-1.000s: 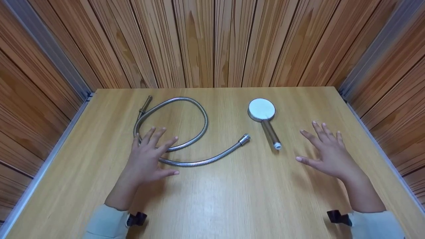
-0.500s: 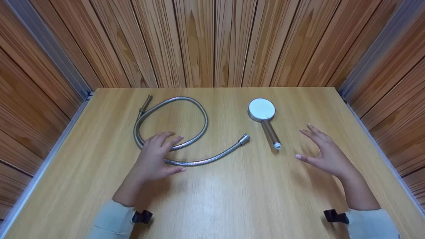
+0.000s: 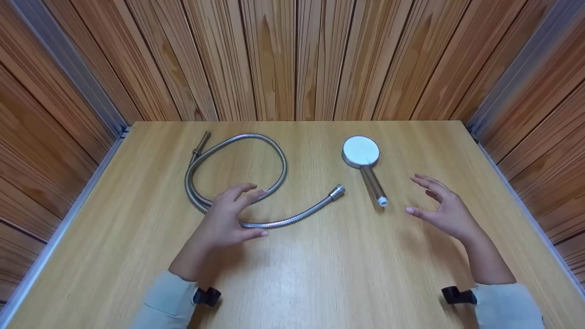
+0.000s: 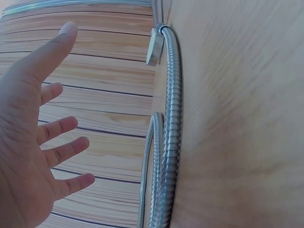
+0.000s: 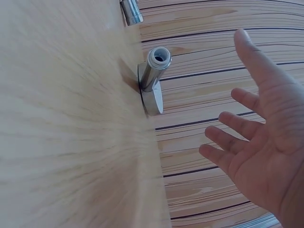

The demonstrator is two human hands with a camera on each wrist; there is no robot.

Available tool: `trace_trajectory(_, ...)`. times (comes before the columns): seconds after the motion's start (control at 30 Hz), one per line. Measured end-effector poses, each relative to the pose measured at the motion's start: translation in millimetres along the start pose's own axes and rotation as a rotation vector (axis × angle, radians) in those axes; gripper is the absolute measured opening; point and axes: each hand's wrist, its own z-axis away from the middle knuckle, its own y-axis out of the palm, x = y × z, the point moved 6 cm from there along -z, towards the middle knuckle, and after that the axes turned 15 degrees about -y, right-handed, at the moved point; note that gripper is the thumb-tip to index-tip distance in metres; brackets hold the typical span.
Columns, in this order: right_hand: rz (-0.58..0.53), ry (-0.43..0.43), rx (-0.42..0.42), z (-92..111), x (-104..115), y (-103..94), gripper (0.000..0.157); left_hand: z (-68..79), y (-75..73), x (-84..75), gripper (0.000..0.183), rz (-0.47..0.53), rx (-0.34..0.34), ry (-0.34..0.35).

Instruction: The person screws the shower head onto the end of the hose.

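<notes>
A silvery coiled shower hose (image 3: 285,164) lies looped on the left half of the table. Its wide end nut (image 3: 337,192) points toward the shower head (image 3: 361,151), which rests face up with its handle (image 3: 374,185) slanting toward the right front. Over the near part of the hose hovers my left hand (image 3: 224,224), fingers relaxed, thumb apart, holding nothing; the left wrist view shows a gap between palm and hose (image 4: 173,118). My right hand (image 3: 445,214) hangs in the air right of the handle, fingers loosely bent and holding nothing. The handle's threaded white end (image 5: 160,57) faces the right wrist camera.
The wooden table (image 3: 311,274) is bounded by a plank wall (image 3: 292,59) at the back and plank side walls. Grey metal rails (image 3: 59,237) run along its left and right edges. A thin end of the hose (image 3: 201,141) lies near the back left.
My left hand has shifted right across the hose, its fingers less spread. The right hand has moved slightly left and its fingers have drawn together. Hose and shower head have stayed put.
</notes>
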Motion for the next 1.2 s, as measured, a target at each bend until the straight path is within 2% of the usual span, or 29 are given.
trace_trajectory(0.27, -0.135, 0.032, -0.024, -5.2, -4.0, 8.3, 0.063, -5.4, 15.8, -8.5, 0.079, 0.029, 0.049, -0.005)
trace_trajectory(0.63, -0.206, 0.107, -0.004, -11.9, -11.8, 11.8, 0.06, -18.1, 34.4, -21.5, 0.075, 0.111, 0.089, 0.029)
trace_trajectory(0.87, -0.24, 0.14, 0.007, -16.7, -16.2, 16.0, 0.06, -28.4, 46.5, -27.5, 0.074, 0.184, 0.144, -0.009)
trace_trajectory(1.07, -0.292, 0.168, -0.025, -17.2, -22.4, 19.2, 0.06, -36.0, 57.8, -33.0, 0.074, 0.232, 0.181, -0.017)
trace_trajectory(1.2, -0.33, 0.16, -0.051, -17.2, -26.5, 20.7, 0.058, -41.6, 65.8, -35.1, 0.073, 0.304, 0.211, -0.043)
